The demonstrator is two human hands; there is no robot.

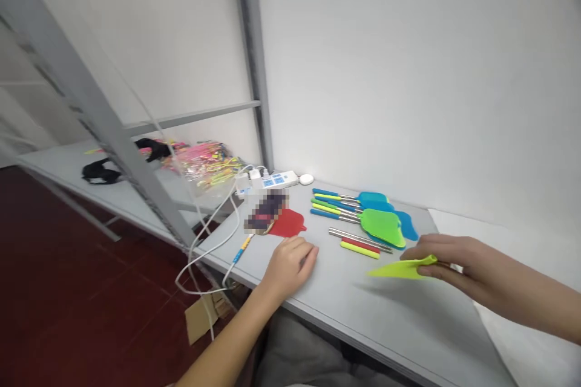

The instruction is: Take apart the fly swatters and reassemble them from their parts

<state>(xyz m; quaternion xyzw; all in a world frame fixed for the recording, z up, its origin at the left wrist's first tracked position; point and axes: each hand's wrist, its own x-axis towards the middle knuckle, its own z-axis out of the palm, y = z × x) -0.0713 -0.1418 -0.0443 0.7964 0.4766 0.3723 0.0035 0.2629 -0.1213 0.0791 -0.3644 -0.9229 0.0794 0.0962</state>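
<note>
My right hand (447, 263) pinches a yellow-green fly swatter head (394, 269) by its narrow end, above the table. My left hand (290, 263) rests on the table near its front edge with loosely curled fingers; no object shows in it. Between my hands and the wall lie metal rods (347, 234), a red handle grip (363, 245) and a yellow handle grip (358, 249). Behind them is a pile of blue and green fly swatters (384, 225) with steel shafts. A red swatter head (288, 224) lies beyond my left hand, partly under a phone (267, 211) with a blurred screen.
A white power strip (284, 180) with plugged chargers stands by the wall, beside a round white object (307, 179). A white cable (179, 281) loops over the table's left edge. Bagged colourful items (206, 160) lie beyond the grey metal post (109, 115). Cardboard (200, 319) sits below.
</note>
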